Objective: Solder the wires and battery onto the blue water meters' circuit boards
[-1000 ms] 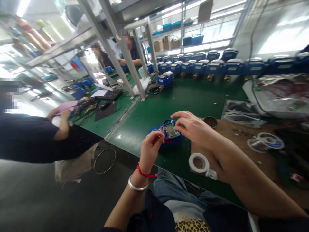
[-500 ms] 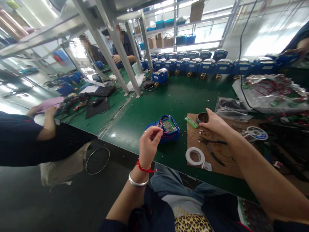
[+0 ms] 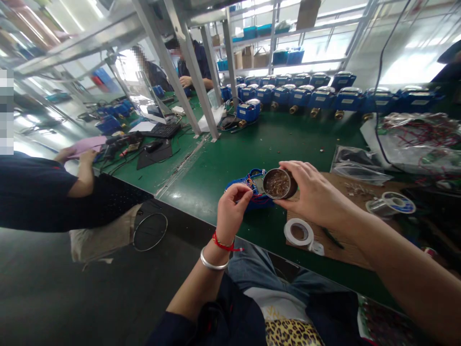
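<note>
My right hand point(image 3: 312, 192) grips a small round tin point(image 3: 278, 184), fingers and thumb around its sides. The tin is tilted so its mouth faces me, showing brown, crumbly matter inside. My left hand point(image 3: 231, 211) is closed in a pinch at a thin wire point(image 3: 258, 196) by the opened blue meter point(image 3: 256, 205); the wire's end is hard to make out. Loose coloured wires and a circuit board show in the meter's top. The tin covers part of its display. My pinched fingertips are just left of the tin, apart from it.
A cardboard sheet point(image 3: 333, 187) lies on the right, bearing a white tape roll point(image 3: 298, 232) and a solder wire spool point(image 3: 394, 203). Bagged wires point(image 3: 418, 132) lie farther right. Blue meters point(image 3: 322, 97) line the back. Metal posts point(image 3: 201, 72) rise at left; a co-worker's arm point(image 3: 84, 173) is beyond.
My right hand has lifted the tin off the cardboard and carried it left over the meter, tilting it. My left hand keeps its pinch near the meter. The view has shifted slightly.
</note>
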Demonstrator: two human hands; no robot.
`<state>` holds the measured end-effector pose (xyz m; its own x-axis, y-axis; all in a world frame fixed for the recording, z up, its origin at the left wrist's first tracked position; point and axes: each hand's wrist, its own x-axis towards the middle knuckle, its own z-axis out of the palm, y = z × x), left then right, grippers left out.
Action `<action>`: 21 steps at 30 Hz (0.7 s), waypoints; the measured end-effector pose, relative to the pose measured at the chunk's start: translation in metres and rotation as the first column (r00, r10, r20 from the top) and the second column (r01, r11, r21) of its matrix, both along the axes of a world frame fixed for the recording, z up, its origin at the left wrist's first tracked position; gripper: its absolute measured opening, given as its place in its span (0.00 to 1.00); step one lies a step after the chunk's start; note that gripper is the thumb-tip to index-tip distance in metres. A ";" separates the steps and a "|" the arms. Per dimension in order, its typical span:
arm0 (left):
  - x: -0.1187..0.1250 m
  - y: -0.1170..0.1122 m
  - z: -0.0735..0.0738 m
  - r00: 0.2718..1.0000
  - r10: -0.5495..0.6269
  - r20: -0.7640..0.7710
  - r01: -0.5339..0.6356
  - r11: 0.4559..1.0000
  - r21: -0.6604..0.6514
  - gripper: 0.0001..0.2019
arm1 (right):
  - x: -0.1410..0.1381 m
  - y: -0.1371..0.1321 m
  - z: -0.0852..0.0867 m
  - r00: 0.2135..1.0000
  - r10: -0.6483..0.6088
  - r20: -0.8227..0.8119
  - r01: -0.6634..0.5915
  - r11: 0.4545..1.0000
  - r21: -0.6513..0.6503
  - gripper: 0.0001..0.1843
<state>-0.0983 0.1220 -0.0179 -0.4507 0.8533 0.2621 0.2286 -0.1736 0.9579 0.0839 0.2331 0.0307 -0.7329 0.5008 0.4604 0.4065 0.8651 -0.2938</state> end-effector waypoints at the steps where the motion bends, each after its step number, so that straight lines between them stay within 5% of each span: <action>1: 0.000 0.000 0.000 1.000 -0.007 -0.007 0.007 1.000 0.006 0.08 | -0.003 -0.005 0.001 1.000 0.026 0.009 -0.026 1.000 0.012 0.37; 9: 0.000 -0.002 0.002 0.994 -0.040 -0.104 0.045 0.998 0.046 0.07 | -0.014 -0.026 0.006 0.993 0.090 0.070 -0.097 0.989 0.109 0.27; 21: 0.004 -0.001 0.005 0.985 0.009 -0.174 0.001 0.998 0.057 0.06 | -0.021 -0.039 0.012 0.979 0.101 0.180 -0.136 0.971 0.195 0.28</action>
<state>-0.0942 0.1206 -0.0134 -0.3973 0.8330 0.3851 0.3921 -0.2253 0.8919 0.0633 0.1944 0.0423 -0.8565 0.3132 0.4102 0.3257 0.9446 -0.0412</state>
